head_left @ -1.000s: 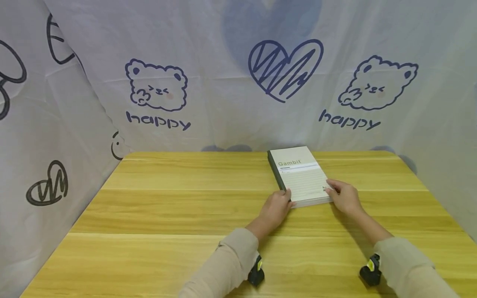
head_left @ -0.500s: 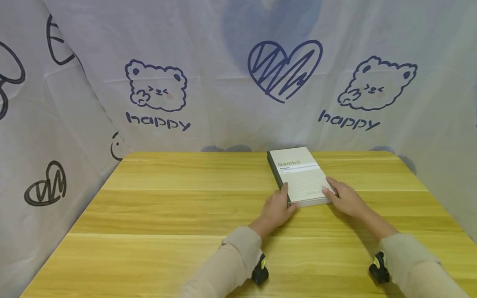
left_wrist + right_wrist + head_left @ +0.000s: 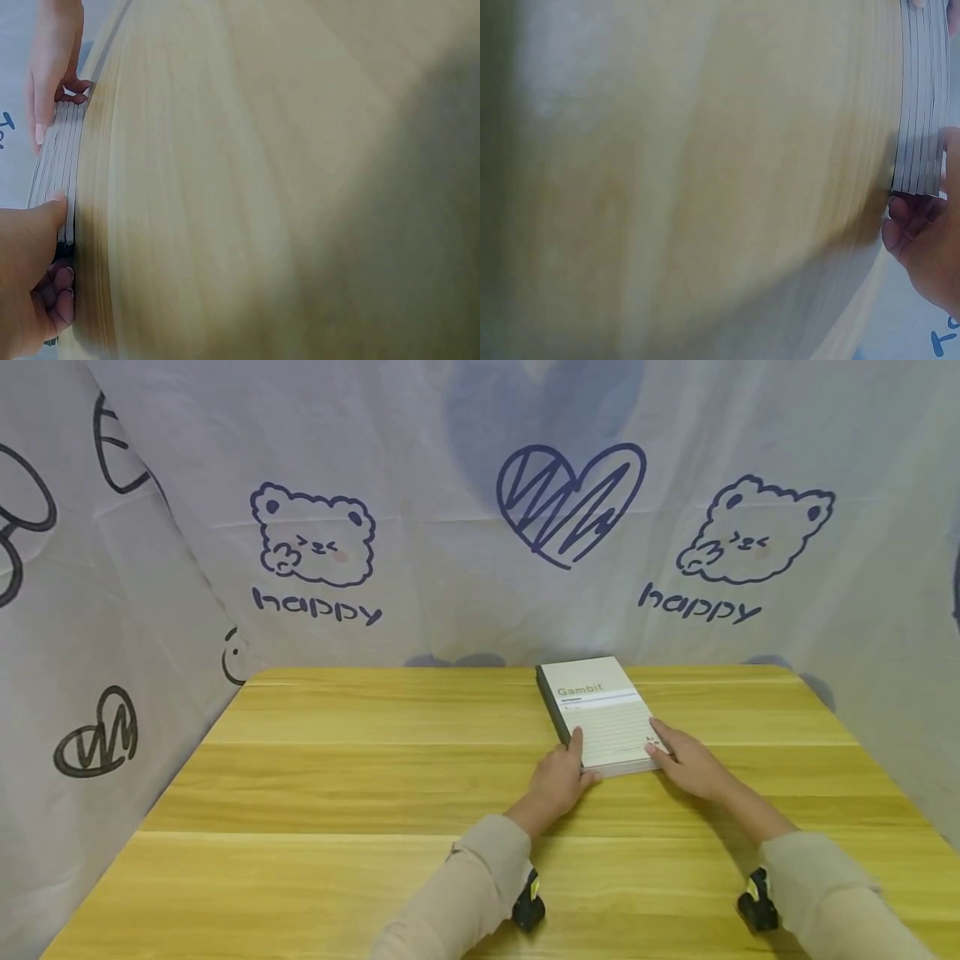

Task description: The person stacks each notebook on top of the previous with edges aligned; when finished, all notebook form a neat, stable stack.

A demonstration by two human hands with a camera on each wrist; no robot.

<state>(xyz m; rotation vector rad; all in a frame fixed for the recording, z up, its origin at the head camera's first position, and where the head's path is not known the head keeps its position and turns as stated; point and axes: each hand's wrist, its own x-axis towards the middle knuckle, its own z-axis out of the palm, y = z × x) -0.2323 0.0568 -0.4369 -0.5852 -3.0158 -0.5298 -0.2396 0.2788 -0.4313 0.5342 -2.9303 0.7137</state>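
Observation:
A stack of several notebooks (image 3: 606,718) lies near the table's far edge, right of the middle. The top one has a white cover marked "Gambit" and a dark spine along its left side. My left hand (image 3: 556,781) holds the near left corner, its thumb by the spine and a finger along the front. My right hand (image 3: 693,766) holds the near right corner, thumb at the cover's edge and fingers at the side. In the left wrist view, the notebooks' page edges (image 3: 58,161) show between both hands. The right wrist view shows the stacked edges (image 3: 921,97) above curled fingers (image 3: 904,217).
The wood-grain table (image 3: 322,793) stretches out to the left and in front. A white cloth (image 3: 435,552) printed with bears and hearts hangs behind it and along the sides. Black wrist cameras sit below both sleeves.
My left hand has shifted its hold, the thumb now higher by the spine and a finger spread along the front edge. The right hand has adjusted slightly. The stack stays nearly in place.

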